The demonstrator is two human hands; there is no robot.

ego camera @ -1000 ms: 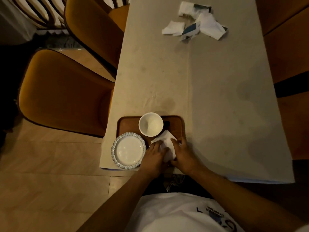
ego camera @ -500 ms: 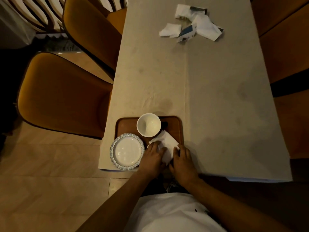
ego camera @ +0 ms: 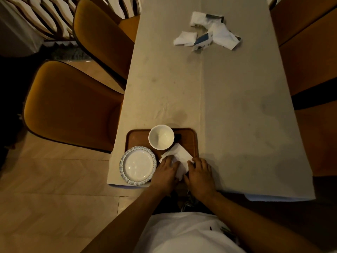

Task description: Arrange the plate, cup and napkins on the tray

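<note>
White napkin (ego camera: 179, 157) pressed under both flat hands.

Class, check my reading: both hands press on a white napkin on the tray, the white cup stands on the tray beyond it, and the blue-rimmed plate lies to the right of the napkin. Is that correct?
One detail is wrong. The head view shows the blue-rimmed plate to the left of the napkin, not the right. The rest stands: the left hand and right hand press the napkin on the tray, with the cup beyond.
</note>
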